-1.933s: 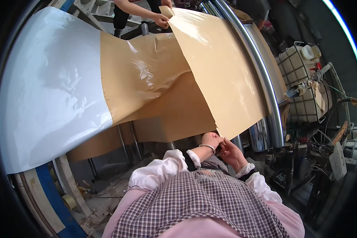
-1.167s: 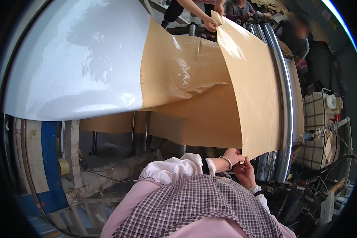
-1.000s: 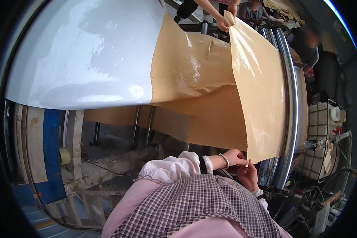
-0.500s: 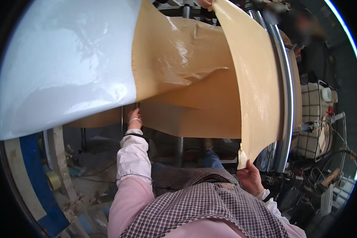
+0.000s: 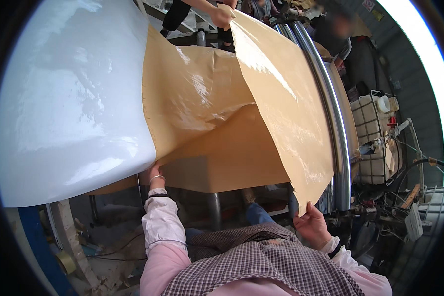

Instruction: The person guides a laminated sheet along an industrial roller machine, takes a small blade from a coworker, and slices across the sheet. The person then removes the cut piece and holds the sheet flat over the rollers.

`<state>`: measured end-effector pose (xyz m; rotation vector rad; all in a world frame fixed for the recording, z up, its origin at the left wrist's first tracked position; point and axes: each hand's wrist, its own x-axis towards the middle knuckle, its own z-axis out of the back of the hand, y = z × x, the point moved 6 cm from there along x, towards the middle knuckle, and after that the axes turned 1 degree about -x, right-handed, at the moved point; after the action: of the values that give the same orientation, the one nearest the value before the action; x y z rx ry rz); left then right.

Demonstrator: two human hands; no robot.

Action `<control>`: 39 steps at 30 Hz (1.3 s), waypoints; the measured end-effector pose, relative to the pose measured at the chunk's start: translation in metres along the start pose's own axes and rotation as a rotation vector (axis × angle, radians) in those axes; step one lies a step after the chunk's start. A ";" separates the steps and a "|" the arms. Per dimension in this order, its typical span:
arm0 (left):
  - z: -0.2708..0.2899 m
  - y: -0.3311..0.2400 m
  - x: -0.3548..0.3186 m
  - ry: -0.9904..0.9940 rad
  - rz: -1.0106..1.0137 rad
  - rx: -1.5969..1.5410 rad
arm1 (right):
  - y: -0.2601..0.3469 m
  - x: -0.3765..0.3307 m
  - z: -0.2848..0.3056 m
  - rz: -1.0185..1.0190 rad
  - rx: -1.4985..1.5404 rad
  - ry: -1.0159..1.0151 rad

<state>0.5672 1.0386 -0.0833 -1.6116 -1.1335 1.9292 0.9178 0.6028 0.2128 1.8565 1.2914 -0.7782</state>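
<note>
A broad, glossy brown sheet (image 5: 182, 93) stretches across the middle, with a loose flap (image 5: 291, 113) folded over from the roller side. My right hand (image 5: 313, 226) pinches the flap's near corner between thumb and fingers. At the meeting of the brown sheet and a shiny white sheet (image 5: 74, 108), my left hand (image 5: 156, 173) is closed on the brown sheet's near edge; its fingertips are partly hidden there. Across from me, another person's hand (image 5: 222, 17) grips the flap's far corner.
Long shiny metal rollers (image 5: 325, 89) run along the right of the sheet. Beyond them a caged white tank (image 5: 372, 118) stands near pipes and hoses. A second person (image 5: 333, 37) is at the far right. A blue frame post (image 5: 39, 237) and a tape roll (image 5: 65, 262) lie lower left.
The view has shifted, bringing more of the far person's arm into sight. My left hand has come up to the sheet's edge. The flap is drawn straighter between its two held corners.
</note>
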 end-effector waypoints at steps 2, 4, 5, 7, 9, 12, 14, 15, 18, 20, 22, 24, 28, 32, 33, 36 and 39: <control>0.002 0.001 -0.024 0.021 -0.051 0.018 | 0.006 -0.003 -0.003 0.012 -0.006 0.010; 0.002 0.007 -0.050 0.039 -0.091 -0.025 | 0.012 -0.005 -0.007 0.025 -0.001 0.022; 0.001 0.011 -0.062 0.079 -0.091 -0.030 | 0.015 -0.007 -0.009 0.040 -0.010 0.028; -0.001 0.017 -0.083 0.116 -0.099 -0.039 | 0.020 -0.008 -0.014 0.050 -0.020 0.040; -0.012 0.014 -0.103 0.226 -0.202 -0.047 | 0.026 -0.008 -0.023 0.071 0.015 0.123; -0.023 0.010 -0.131 0.252 -0.241 -0.103 | 0.035 -0.010 -0.033 0.082 0.021 0.163; -0.036 0.003 -0.156 0.302 -0.288 -0.123 | 0.041 -0.012 -0.038 0.082 0.036 0.177; -0.041 0.002 -0.168 0.289 -0.280 -0.119 | 0.043 -0.014 -0.039 0.082 0.045 0.163; -0.062 -0.007 -0.205 0.353 -0.289 -0.154 | 0.046 -0.018 -0.042 0.064 0.057 0.163; -0.073 -0.013 -0.227 0.340 -0.291 -0.138 | 0.047 -0.021 -0.043 0.046 0.062 0.176; -0.086 -0.018 -0.248 0.380 -0.278 -0.180 | 0.043 -0.025 -0.043 -0.032 0.103 0.187; -0.093 -0.025 -0.265 0.377 -0.298 -0.150 | 0.037 -0.025 -0.042 -0.085 0.064 0.173; -0.104 -0.032 -0.293 0.406 -0.350 -0.131 | 0.021 -0.034 -0.040 -0.243 0.023 0.247; -0.104 -0.035 -0.308 0.418 -0.379 -0.083 | 0.013 -0.037 -0.033 -0.243 -0.054 0.230; -0.104 -0.034 -0.310 0.424 -0.384 -0.082 | 0.011 -0.037 -0.033 -0.253 -0.078 0.255; -0.099 -0.033 -0.309 0.402 -0.423 -0.057 | 0.006 -0.039 -0.033 -0.294 -0.107 0.251; -0.095 -0.025 -0.304 0.381 -0.429 -0.048 | 0.000 -0.040 -0.038 -0.344 -0.117 0.311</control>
<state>0.7334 0.8650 0.1274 -1.5204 -1.2421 1.2727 0.9081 0.6140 0.2662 1.7297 1.8477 -0.5833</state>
